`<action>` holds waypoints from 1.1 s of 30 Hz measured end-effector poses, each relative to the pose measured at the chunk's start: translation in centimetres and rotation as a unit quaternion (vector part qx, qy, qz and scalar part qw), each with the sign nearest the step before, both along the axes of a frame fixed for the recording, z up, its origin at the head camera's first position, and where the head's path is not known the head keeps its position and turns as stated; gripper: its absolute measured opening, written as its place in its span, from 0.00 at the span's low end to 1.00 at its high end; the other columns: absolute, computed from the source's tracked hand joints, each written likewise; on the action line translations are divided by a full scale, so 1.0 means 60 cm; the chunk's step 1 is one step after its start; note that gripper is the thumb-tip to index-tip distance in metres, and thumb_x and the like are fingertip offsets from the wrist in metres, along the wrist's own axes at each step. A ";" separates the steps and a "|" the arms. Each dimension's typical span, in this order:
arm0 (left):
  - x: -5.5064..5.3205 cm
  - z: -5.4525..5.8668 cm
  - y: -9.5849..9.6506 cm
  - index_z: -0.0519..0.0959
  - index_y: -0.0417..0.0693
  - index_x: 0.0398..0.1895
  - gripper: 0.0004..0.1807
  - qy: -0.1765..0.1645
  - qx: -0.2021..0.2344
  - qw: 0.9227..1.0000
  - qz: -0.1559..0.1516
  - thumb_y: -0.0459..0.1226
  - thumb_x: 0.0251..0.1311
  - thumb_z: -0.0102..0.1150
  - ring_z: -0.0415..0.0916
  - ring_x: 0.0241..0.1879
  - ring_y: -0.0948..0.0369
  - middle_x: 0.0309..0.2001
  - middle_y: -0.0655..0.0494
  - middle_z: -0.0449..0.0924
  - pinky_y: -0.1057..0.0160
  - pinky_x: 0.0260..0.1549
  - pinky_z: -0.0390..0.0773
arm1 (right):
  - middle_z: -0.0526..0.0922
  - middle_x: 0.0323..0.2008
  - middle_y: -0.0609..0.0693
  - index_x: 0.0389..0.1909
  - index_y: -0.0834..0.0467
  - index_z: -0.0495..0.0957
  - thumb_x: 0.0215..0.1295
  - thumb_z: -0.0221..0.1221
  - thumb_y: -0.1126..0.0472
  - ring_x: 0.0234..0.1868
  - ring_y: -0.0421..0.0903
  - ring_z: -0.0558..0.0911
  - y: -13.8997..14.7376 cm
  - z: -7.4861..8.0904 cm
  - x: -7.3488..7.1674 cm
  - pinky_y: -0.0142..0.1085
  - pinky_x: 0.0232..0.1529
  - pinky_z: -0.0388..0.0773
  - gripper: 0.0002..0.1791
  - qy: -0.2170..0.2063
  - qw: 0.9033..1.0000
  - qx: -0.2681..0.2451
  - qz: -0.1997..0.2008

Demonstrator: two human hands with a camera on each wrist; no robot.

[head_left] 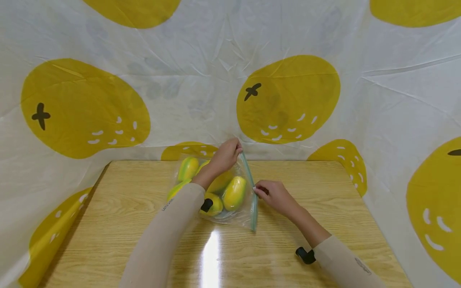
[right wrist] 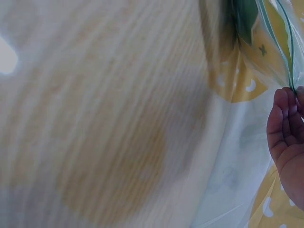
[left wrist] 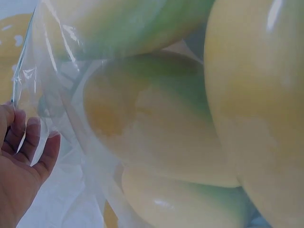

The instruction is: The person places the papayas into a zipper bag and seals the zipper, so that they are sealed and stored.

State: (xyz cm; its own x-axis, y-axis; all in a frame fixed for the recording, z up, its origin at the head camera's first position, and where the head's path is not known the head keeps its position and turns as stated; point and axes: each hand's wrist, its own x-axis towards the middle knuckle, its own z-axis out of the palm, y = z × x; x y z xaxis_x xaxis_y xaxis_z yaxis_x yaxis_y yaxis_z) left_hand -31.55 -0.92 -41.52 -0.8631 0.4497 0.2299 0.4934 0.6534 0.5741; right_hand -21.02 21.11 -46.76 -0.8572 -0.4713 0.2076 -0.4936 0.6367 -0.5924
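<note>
A clear zip bag (head_left: pixel 230 218) with a green seal strip lies on the table, its mouth toward the right. Inside it are several yellow-green mangoes (head_left: pixel 235 193), which fill much of the left wrist view as large mangoes (left wrist: pixel 152 118). My left hand (head_left: pixel 227 154) reaches across the bag and pinches the far end of the seal. In the left wrist view, the left hand (left wrist: pixel 28 152) grips the bag's edge at the left. My right hand (head_left: pixel 275 196) pinches the seal strip around its middle. The right wrist view has the right hand (right wrist: pixel 289 137) at the right border, fingertips on the green strip.
The bag rests on a wood-grain table (head_left: pixel 306 224) with a bright light reflection near its front. Behind and beside the table hangs a white cloth (head_left: pixel 194 100) printed with large yellow fruit. A black wrist device (head_left: pixel 305 255) is by the right sleeve.
</note>
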 end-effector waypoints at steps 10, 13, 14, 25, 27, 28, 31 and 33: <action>-0.003 -0.003 0.006 0.75 0.40 0.41 0.06 -0.003 -0.007 1.000 -0.003 0.34 0.77 0.52 0.73 0.38 0.54 0.39 0.47 0.77 0.56 0.44 0.77 | 0.85 0.30 0.41 0.38 0.54 0.86 0.73 0.63 0.60 0.28 0.30 0.76 0.016 -0.018 0.033 0.28 0.31 0.78 0.05 0.005 1.000 0.003 0.008; -0.003 -0.002 0.008 0.74 0.40 0.41 0.06 -0.005 -0.004 1.000 -0.001 0.34 0.77 0.52 0.73 0.39 0.54 0.39 0.48 0.77 0.57 0.44 0.77 | 0.86 0.30 0.42 0.38 0.54 0.86 0.73 0.62 0.60 0.29 0.31 0.76 0.020 -0.020 0.042 0.28 0.31 0.79 0.05 0.004 1.000 0.002 0.012; -0.003 -0.001 0.008 0.74 0.40 0.41 0.06 -0.005 -0.004 1.000 0.001 0.34 0.77 0.52 0.73 0.39 0.54 0.39 0.48 0.77 0.57 0.44 0.77 | 0.86 0.30 0.42 0.38 0.54 0.86 0.73 0.63 0.60 0.29 0.31 0.76 0.021 -0.021 0.045 0.28 0.31 0.79 0.05 0.004 1.000 0.001 0.015; -0.007 0.003 0.008 0.75 0.38 0.42 0.06 0.010 0.000 1.000 0.022 0.34 0.77 0.52 0.75 0.41 0.52 0.40 0.45 0.78 0.55 0.46 0.78 | 0.86 0.30 0.42 0.37 0.56 0.86 0.71 0.64 0.62 0.28 0.29 0.75 0.043 -0.033 0.077 0.28 0.30 0.77 0.04 -0.004 0.999 0.013 0.034; -0.008 0.003 0.008 0.75 0.38 0.43 0.06 0.012 0.000 1.000 0.024 0.34 0.77 0.52 0.75 0.41 0.52 0.41 0.45 0.78 0.55 0.46 0.78 | 0.87 0.30 0.42 0.37 0.57 0.86 0.71 0.64 0.63 0.29 0.29 0.75 0.048 -0.037 0.084 0.28 0.30 0.78 0.04 -0.008 0.999 0.011 0.042; -0.009 0.003 0.007 0.75 0.37 0.43 0.06 0.015 0.001 1.000 0.025 0.34 0.77 0.52 0.76 0.42 0.51 0.41 0.45 0.78 0.55 0.46 0.78 | 0.86 0.30 0.42 0.37 0.57 0.86 0.71 0.64 0.63 0.28 0.29 0.75 0.051 -0.038 0.087 0.28 0.30 0.78 0.04 -0.011 0.999 0.010 0.047; -0.011 0.004 0.006 0.75 0.37 0.42 0.07 0.024 0.002 0.999 0.031 0.34 0.76 0.52 0.77 0.42 0.50 0.41 0.44 0.79 0.54 0.47 0.79 | 0.86 0.30 0.41 0.37 0.56 0.85 0.72 0.63 0.62 0.29 0.28 0.75 0.057 -0.046 0.095 0.28 0.30 0.77 0.04 -0.037 0.998 0.007 0.059; -0.013 0.005 0.006 0.75 0.37 0.42 0.07 0.028 0.001 0.999 0.032 0.34 0.76 0.52 0.77 0.42 0.50 0.40 0.44 0.79 0.54 0.47 0.78 | 0.86 0.31 0.41 0.37 0.55 0.86 0.73 0.62 0.62 0.29 0.28 0.75 0.061 -0.050 0.099 0.28 0.31 0.77 0.05 -0.054 0.997 0.005 0.063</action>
State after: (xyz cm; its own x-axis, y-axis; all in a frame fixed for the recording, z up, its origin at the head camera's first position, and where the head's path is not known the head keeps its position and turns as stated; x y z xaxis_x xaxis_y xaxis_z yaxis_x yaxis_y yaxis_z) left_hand -32.33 -0.56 -41.24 -0.8761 0.3930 0.2792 0.4815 0.6840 0.5480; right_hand -15.11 24.79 -49.77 -0.8081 -0.5782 0.1123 -0.5040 0.5801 -0.6399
